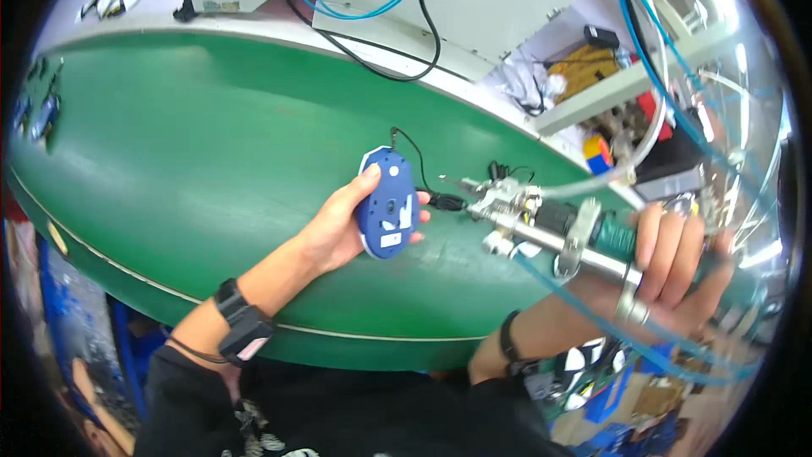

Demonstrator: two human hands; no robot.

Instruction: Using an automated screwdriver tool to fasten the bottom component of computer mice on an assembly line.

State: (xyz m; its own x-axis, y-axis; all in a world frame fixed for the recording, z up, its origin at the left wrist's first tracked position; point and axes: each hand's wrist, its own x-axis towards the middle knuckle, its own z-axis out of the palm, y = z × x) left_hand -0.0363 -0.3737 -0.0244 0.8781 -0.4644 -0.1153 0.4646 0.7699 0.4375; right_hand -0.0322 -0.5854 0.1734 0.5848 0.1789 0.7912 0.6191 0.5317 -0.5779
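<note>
My left hand (337, 233) grips a blue computer mouse (391, 207), thumb on its near-left edge and fingertips showing past its right side. The mouse lies underside up, with pale labels and a lens opening showing. A dark cable (414, 148) curls from its far end down to a bundled coil (447, 202) beside it. My right hand (677, 256) is wrapped round the green and black body of a power screwdriver (550, 239) with a metal rod and a clear feed hose. Its tip points left, just right of the mouse and apart from it.
A green work mat (211, 152) covers the bench. Blue mice (46, 118) lie at the far left. White metal casings (474, 13) with blue and black cables stand behind. Blue air hoses (668, 101) hang at right. Another person's arm (106, 415) shows at lower left.
</note>
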